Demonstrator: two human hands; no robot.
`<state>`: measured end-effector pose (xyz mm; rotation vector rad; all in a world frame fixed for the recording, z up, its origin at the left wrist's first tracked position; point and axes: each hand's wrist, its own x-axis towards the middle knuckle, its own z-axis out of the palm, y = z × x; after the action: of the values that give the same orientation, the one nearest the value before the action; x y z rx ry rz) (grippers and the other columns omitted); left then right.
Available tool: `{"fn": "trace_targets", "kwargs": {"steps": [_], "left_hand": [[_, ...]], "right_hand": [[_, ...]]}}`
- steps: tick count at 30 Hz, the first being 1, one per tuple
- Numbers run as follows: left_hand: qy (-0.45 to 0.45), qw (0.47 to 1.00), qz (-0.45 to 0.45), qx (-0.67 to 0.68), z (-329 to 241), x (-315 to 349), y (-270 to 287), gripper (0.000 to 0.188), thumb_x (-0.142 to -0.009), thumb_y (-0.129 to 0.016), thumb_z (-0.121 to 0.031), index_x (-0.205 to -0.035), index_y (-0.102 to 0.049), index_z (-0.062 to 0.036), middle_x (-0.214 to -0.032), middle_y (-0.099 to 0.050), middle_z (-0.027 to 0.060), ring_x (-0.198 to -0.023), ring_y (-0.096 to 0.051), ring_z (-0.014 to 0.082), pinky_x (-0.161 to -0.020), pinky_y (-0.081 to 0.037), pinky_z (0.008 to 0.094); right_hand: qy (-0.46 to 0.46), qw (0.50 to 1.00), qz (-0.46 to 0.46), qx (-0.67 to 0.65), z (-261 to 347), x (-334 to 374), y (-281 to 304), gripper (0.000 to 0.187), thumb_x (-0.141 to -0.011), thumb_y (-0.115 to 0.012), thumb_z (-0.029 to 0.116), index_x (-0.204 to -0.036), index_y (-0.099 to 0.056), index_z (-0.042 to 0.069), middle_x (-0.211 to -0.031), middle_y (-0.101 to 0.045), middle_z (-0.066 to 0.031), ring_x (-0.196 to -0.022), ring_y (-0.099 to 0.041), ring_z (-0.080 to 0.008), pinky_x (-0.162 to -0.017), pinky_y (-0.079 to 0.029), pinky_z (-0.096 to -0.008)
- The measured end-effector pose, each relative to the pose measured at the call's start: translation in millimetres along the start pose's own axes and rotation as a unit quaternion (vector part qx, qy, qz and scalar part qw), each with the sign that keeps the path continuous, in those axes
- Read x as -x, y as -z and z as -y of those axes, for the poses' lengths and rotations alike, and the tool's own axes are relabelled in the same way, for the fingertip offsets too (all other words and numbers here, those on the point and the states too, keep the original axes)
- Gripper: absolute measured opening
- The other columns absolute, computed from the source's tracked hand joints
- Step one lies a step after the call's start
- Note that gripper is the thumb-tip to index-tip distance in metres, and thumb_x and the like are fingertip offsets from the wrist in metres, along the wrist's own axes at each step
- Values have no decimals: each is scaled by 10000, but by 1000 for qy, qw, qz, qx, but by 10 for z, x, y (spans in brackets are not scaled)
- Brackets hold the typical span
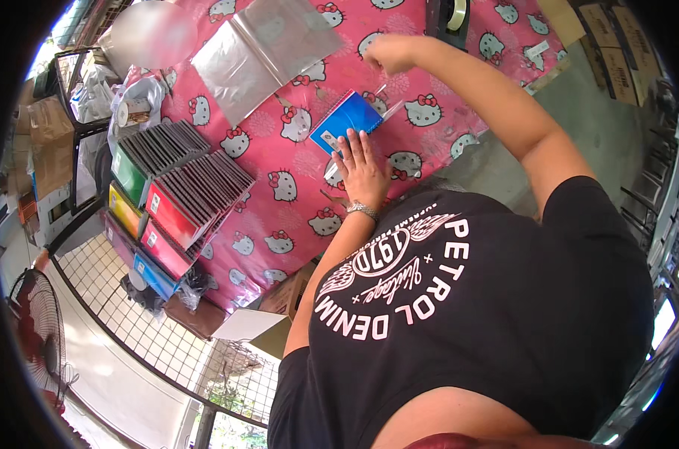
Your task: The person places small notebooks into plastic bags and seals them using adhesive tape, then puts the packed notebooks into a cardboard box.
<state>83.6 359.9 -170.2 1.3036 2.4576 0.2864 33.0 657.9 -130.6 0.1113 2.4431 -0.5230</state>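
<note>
My left hand (362,170), with a watch at the wrist, lies flat with fingers extended on the near edge of a small blue spiral notebook (352,120). Clear plastic (394,111) sticks out past the notebook's right side. My right hand (390,55) is raised beyond the notebook, fingers curled together; anything pinched in them is too small to make out. A black tape dispenser (450,34) with a roll of tape (457,13) stands just to its right. A pile of clear plastic sleeves (261,56) rests beyond the notebook, to the left.
Stacked notebooks (182,187) in several colours stand at the table's left side. The table has a pink patterned cover (279,217). A wire mesh rack (115,288) and a fan (38,337) are at the lower left. Cardboard boxes (616,60) lie at the far right.
</note>
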Motion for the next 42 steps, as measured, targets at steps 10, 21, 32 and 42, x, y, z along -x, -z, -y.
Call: {"fn": "trace_targets", "kwargs": {"steps": [10, 21, 32, 42], "left_hand": [[-33, 994, -99, 10, 253, -199, 114, 406, -871, -559, -198, -1274, -546, -158, -1313, -531, 41, -1262, -432, 244, -1054, -247, 446], [-129, 980, -145, 33, 612, -515, 148, 376, -753, -586, -43, -1112, -614, -150, -1067, -579, 34, -986, -537, 241, -934, -348, 418], [32, 993, -5, -114, 595, -704, 821, 524, -741, -726, -384, -1173, -574, -128, -1225, -547, 22, -1229, -455, 241, -1073, -127, 583], [-89, 991, -101, -3, 442, -613, 469, 351, -810, -620, -163, -1122, -598, -3, -1126, -554, 164, -1093, -509, 359, -969, -420, 435]], "right_hand": [[80, 959, -250, 109, 623, -925, -311, 343, -747, -710, 241, -1083, -656, 197, -1176, -566, -11, -1205, -483, -217, -989, -364, -439], [69, 958, -263, 91, 673, -968, -330, 222, -753, -652, 172, -972, -682, 190, -1036, -580, -3, -1144, -500, -184, -1003, -279, -488], [88, 857, -487, 147, 1039, 141, -1295, 94, -825, -557, 198, -892, -622, 208, -1090, -595, 28, -1186, -493, -137, -1071, -209, -484], [72, 866, -476, 138, 1037, 151, -1298, 86, -822, -555, 215, -890, -607, 216, -1063, -602, 45, -1181, -496, -122, -1086, -188, -510]]}}
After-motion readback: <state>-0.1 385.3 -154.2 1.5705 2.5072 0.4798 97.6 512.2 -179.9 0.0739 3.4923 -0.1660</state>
